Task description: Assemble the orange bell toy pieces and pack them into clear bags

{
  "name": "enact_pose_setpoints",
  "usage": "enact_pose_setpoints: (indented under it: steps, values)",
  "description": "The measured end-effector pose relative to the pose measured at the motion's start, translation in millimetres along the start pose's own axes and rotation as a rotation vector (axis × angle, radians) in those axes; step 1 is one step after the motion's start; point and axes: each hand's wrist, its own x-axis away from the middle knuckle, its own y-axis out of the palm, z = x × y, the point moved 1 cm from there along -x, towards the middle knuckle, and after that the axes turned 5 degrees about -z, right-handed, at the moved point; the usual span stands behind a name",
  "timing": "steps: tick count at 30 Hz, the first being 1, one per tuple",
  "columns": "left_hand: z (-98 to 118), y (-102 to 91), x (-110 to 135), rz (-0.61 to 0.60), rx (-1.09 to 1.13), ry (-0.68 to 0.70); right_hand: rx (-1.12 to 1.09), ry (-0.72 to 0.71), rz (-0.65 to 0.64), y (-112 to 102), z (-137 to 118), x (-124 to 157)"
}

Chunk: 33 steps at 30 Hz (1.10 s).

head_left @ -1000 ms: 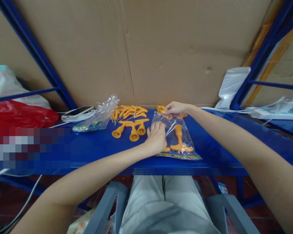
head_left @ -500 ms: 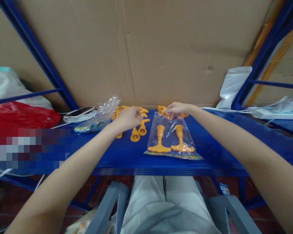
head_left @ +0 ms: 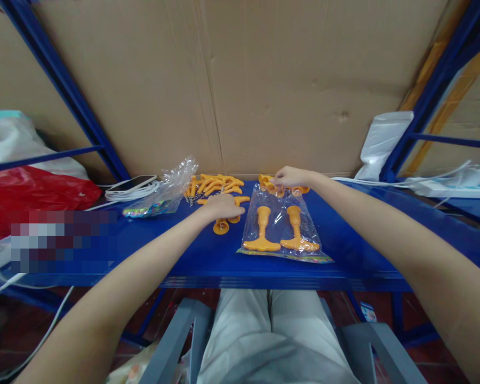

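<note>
My left hand (head_left: pixel 222 207) is over yellow T-handled plastic pieces left of the bag, fingers curled down on one T-handled piece (head_left: pixel 242 200); its palm hides much of them. The flared end of another T-handled piece (head_left: pixel 221 228) shows below the hand. My right hand (head_left: pixel 293 176) is closed at the back, fingertips pinching a small yellow cup-shaped piece (head_left: pixel 279 190) among several similar ones. Just in front of it, a clear plastic bag (head_left: pixel 278 229) lies flat, with two yellow T-handled pieces (head_left: pixel 263 226) on or in it; which, I cannot tell.
Behind my left hand lies a pile of yellow handles (head_left: pixel 218 183) with small chains. Left of it are a crumpled clear bag (head_left: pixel 156 205), a phone (head_left: pixel 131 184) and coiled white cable (head_left: pixel 142 193). A cardboard wall (head_left: pixel 264 106) stands behind the blue table (head_left: pixel 200 261).
My left hand has moved from the pile of handles toward me and slightly right, down onto the T-handled pieces. My right hand has stayed at the small cups.
</note>
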Motion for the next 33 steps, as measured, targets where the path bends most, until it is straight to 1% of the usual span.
enact_pose_setpoints:
  steps: [2, 4, 7, 10, 13, 15, 18, 20, 22, 24, 26, 28, 30, 32, 33]
  values:
    - [-3.1, -3.8, -1.0, 0.033, 0.056, -0.001, 0.033, -0.017, 0.048, -2.1, -0.3, -0.2]
    - [-5.5, -11.3, -0.3, 0.113, 0.098, -0.003, 0.025, -0.026, 0.117, -4.9, -1.9, 0.3]
    - [-1.6, -25.0, 4.1, 0.248, 0.159, 0.022, -0.151, -0.046, 0.185, -8.7, -7.6, 1.7]
    - [13.7, -34.5, 8.7, 0.350, 0.200, 0.115, -0.428, -0.091, 0.166, -10.3, -14.9, 1.4]
    - [31.9, -37.0, 7.6, 0.416, 0.180, 0.229, -0.654, -0.130, 0.136, -10.3, -19.4, -2.0]
    - [40.7, -36.9, 3.4, 0.448, 0.178, 0.285, -0.743, -0.133, 0.134, -10.4, -19.5, -4.6]
    - [47.2, -38.1, -6.2, 0.470, 0.210, 0.319, -0.831, -0.100, 0.147, -12.2, -16.2, -6.4]
    - [48.2, -40.2, -14.8, 0.448, 0.258, 0.314, -0.878, -0.073, 0.126, -14.4, -12.9, -5.9]
    - [47.5, -42.0, -26.2, 0.395, 0.346, 0.324, -0.912, -0.035, 0.118, -17.5, -8.8, -4.7]
    - [45.7, -42.4, -40.1, 0.337, 0.475, 0.372, -0.929, 0.027, 0.171, -22.1, -3.3, -3.6]
    - [43.1, -40.8, -54.8, 0.304, 0.576, 0.421, -0.919, 0.109, 0.267, -27.6, 4.0, -2.7]
    - [41.2, -36.5, -67.5, 0.226, 0.547, 0.439, -0.879, 0.192, 0.364, -32.9, 12.8, -2.0]
    - [40.7, -30.6, -76.0, 0.093, 0.461, 0.457, -0.827, 0.263, 0.446, -36.6, 22.5, -1.3]
    - [41.7, -24.9, -80.0, -0.038, 0.396, 0.482, -0.784, 0.308, 0.486, -37.5, 31.4, -0.8]
    - [42.6, -22.6, -80.8, -0.085, 0.377, 0.491, -0.766, 0.321, 0.490, -37.0, 35.2, -0.5]
